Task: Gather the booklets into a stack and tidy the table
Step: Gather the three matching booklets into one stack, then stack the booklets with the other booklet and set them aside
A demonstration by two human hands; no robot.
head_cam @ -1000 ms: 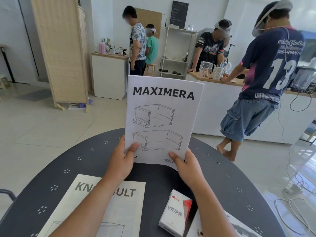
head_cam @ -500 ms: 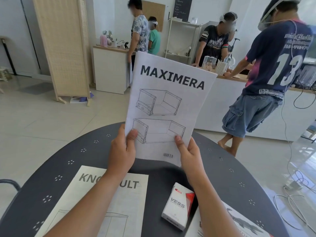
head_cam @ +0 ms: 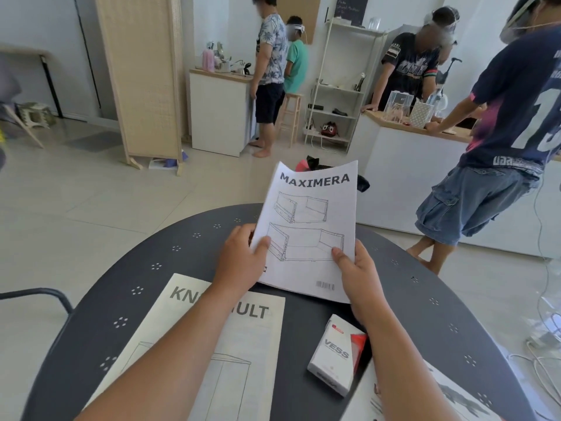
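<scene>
I hold a white MAXIMERA booklet point(head_cam: 309, 220) tilted back above the far half of a round dark table point(head_cam: 425, 305). My left hand point(head_cam: 239, 262) grips its lower left edge, my right hand point(head_cam: 358, 268) its lower right corner. A second booklet, with a title starting KN and ending ULT point(head_cam: 243, 354), lies flat at the near left, partly under my left forearm. A third printed booklet point(head_cam: 455, 399) shows at the near right edge, mostly hidden by my right arm.
A white and red VESS box point(head_cam: 337, 357) lies between my forearms. A dark chair arm point(head_cam: 45, 296) juts in at the left. A person in a navy shirt point(head_cam: 516, 123) stands close beyond the table's right side by a white counter point(head_cam: 403, 177). Cables point(head_cam: 546, 354) trail on the floor.
The MAXIMERA booklet has come down from upright and tipped back toward the table, still in both hands. The view has dipped lower.
</scene>
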